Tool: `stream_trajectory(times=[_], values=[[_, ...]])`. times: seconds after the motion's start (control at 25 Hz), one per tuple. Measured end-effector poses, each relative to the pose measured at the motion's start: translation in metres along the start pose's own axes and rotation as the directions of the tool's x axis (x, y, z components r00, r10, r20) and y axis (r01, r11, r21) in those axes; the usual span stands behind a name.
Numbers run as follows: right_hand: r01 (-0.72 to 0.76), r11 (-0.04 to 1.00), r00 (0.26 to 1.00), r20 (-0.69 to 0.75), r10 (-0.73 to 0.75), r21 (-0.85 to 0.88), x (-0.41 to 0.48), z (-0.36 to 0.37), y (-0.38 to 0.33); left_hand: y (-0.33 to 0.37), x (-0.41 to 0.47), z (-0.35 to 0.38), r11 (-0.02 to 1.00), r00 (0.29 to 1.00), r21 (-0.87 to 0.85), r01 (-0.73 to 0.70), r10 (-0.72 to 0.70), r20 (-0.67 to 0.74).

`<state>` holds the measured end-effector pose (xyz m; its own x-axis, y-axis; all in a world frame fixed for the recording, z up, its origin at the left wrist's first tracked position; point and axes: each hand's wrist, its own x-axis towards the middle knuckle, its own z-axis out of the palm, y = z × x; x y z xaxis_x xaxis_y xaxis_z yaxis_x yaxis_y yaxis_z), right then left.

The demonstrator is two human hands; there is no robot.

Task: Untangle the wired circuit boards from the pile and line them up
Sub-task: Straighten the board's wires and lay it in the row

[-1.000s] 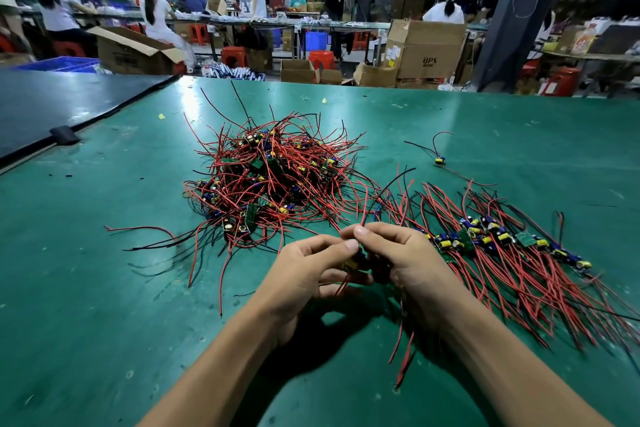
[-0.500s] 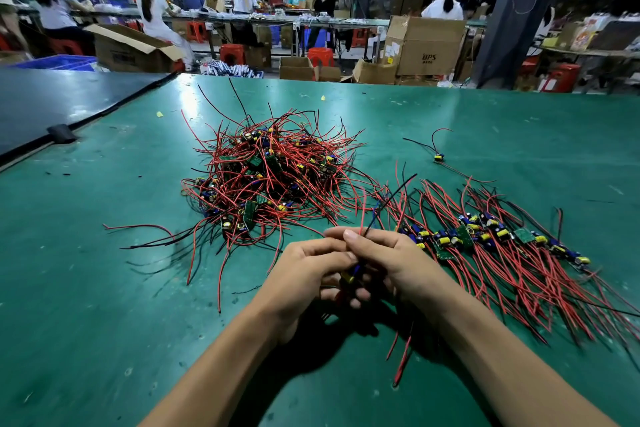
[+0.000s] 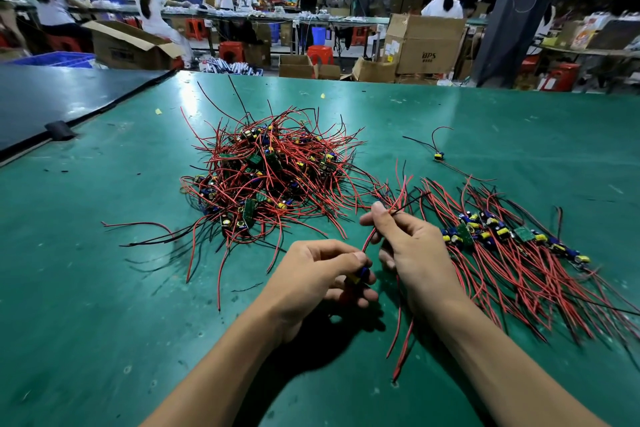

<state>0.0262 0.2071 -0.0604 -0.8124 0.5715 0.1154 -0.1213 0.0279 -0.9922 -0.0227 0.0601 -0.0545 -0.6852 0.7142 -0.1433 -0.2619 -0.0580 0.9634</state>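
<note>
**A worker is freeing one wired circuit board over a green tabletop, left hand pinching it, right hand gripping its leads.**

The tangled pile is lying beyond the left hand, the lined-up row just right of the right hand. Leads trailing under the right wrist are threatening to snag that row and pull it crooked. A stray board is sitting farther out.

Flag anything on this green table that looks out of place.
One stray wired board lies alone on the green table, beyond the lined-up row and right of the tangled pile, belonging to neither. The left hand grips the held board; the right hand pinches its wires.
</note>
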Motion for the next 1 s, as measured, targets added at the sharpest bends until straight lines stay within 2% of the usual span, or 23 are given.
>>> stream_trajectory(times=[0.2,0.36,0.44,0.52,0.6,0.68,0.84,1.0], values=[[-0.151,0.984,0.977,0.169,0.133,0.094,-0.002,0.002,-0.003,-0.001,-0.001,-0.002,0.999,0.999,0.016,-0.035,0.035,-0.022],[-0.346,0.921,0.89,0.375,0.26,0.18,-0.01,0.004,-0.004,-0.002,-0.001,-0.004,0.999,0.999,-0.012,-0.04,0.04,-0.012],[-0.338,0.926,0.873,0.423,0.241,0.17,-0.011,0.004,-0.004,0.0,-0.002,-0.007,0.999,1.0,-0.035,-0.008,0.009,0.005],[-0.183,0.982,0.925,0.347,0.153,0.054,-0.008,0.002,-0.005,0.002,-0.001,-0.009,0.997,1.0,-0.071,0.024,-0.022,0.019],[-0.006,0.999,0.983,0.183,0.013,-0.04,-0.005,0.0,-0.005,0.004,0.0,-0.008,0.995,0.999,-0.093,0.038,-0.036,0.027],[0.109,0.991,0.992,0.071,-0.103,-0.08,-0.002,-0.003,-0.005,0.005,0.0,-0.006,0.995,0.999,-0.091,0.026,-0.025,0.023],[0.179,0.954,0.979,-0.047,-0.196,-0.24,0.007,-0.014,-0.004,0.005,0.0,-0.006,0.998,1.0,-0.056,0.0,0.0,-0.001],[0.237,0.837,0.938,-0.109,-0.329,-0.493,0.012,-0.021,-0.001,0.002,0.0,-0.006,1.0,1.0,0.012,-0.017,0.017,0.0]])
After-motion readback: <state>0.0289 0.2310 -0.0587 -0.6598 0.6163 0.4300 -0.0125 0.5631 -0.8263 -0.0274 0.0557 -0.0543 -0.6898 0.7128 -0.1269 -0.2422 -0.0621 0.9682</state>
